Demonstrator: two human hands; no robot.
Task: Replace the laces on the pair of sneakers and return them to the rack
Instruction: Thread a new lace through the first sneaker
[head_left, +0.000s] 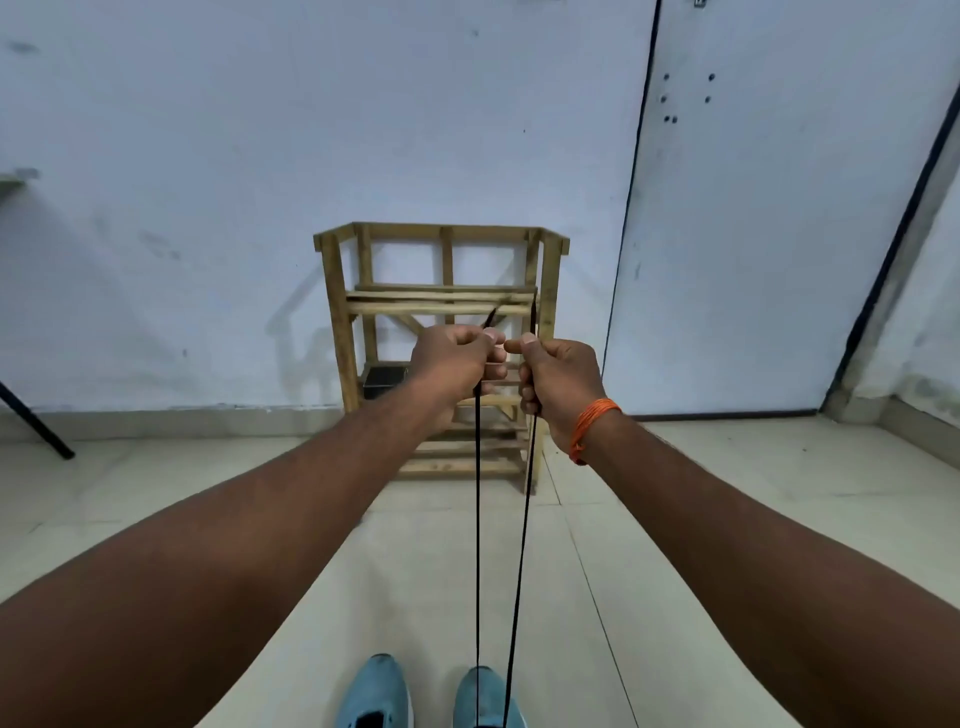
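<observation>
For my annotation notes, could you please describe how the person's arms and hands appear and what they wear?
Both forearms are bare, with no sleeves in view. The left hand wears nothing: no glove, ring or watch shows. The right hand is also ungloved, but its wrist carries an orange thread wristband, wound in several thin strands with a small knotted end hanging at the lower edge. No other markings are visible.

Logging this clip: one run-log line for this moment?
left hand: grips lace | right hand: grips lace | sneakers: floor | rack: behind
</observation>
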